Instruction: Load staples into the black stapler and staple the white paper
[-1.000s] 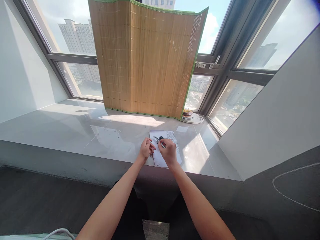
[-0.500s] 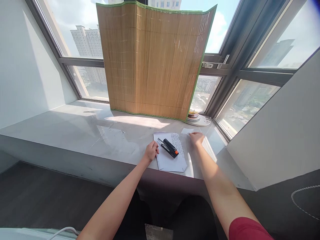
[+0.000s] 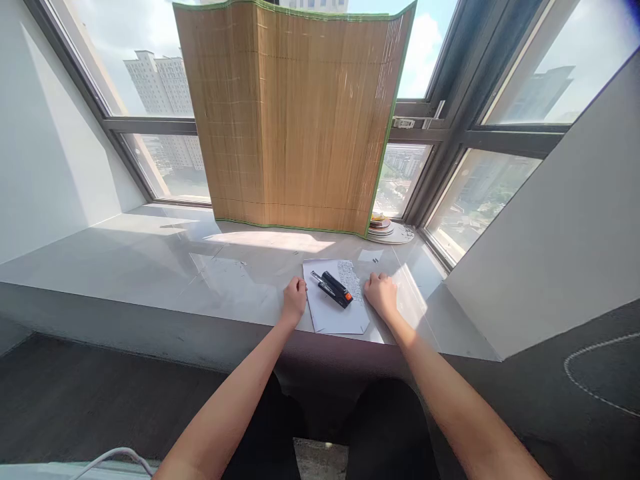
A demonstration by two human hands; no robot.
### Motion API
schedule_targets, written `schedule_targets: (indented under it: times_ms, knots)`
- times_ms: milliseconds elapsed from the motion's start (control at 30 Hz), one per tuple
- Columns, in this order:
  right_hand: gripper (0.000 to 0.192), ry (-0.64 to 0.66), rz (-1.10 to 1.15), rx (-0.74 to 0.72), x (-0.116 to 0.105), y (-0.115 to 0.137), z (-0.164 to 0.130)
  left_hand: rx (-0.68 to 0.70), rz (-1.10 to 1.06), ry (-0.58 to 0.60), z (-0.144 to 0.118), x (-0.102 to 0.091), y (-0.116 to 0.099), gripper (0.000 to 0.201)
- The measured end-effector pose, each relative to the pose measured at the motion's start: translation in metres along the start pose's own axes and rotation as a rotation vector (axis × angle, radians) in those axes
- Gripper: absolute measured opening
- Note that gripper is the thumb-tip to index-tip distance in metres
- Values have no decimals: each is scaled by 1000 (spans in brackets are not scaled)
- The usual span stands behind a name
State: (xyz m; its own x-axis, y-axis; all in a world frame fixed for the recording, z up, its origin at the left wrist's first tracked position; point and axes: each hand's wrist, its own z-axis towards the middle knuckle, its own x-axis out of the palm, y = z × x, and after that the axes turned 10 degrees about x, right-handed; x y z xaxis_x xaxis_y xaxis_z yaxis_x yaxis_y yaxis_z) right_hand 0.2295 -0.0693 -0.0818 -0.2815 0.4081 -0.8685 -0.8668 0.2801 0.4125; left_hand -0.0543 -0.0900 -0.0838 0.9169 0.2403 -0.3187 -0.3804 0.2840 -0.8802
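A black stapler (image 3: 334, 288) with an orange end lies on white paper sheets (image 3: 340, 319), its top arm swung apart from its base. Dense dark marks cover the sheets' upper right part. My left hand (image 3: 295, 298) is closed in a loose fist at the paper's left edge, nothing visible in it. Beside the right edge rests my right hand (image 3: 381, 294), fingers curled down toward the ledge and nothing seen in them. Just beyond it, a small white paper slip (image 3: 366, 255) carries tiny dark pieces (image 3: 375, 260), too small to name surely.
The pale window ledge (image 3: 250, 287) has its front edge close to my forearms. A bamboo mat (image 3: 300, 127) with green trim stands upright against the window. Stacked plates or discs (image 3: 393, 233) sit by its right corner. A white cable (image 3: 120, 452) shows at lower left.
My right hand has drawn back from the small paper slip toward the sheets, and dark pieces now show on the slip. My left hand has shifted slightly off the paper. The view has moved slightly.
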Motion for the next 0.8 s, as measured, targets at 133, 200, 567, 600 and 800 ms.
schedule_targets:
  times_ms: [133, 200, 567, 600, 800]
  knots:
    - [27, 45, -175, -84, -3, 9, -19, 96, 484, -38, 42, -6, 7, 14]
    - [28, 59, -181, -80, -5, 9, -16, 76, 659, 42, 72, -8, 12, 24]
    - [26, 53, -144, -93, -3, 8, -10, 268, 756, 376, 123, -2, 40, 48]
    - [27, 57, -138, -88, -2, 8, -10, 290, 748, 352, 120, -3, 40, 46]
    - [26, 57, -121, -84, 0, 6, -9, 333, 748, 224, 80, -14, 32, 47]
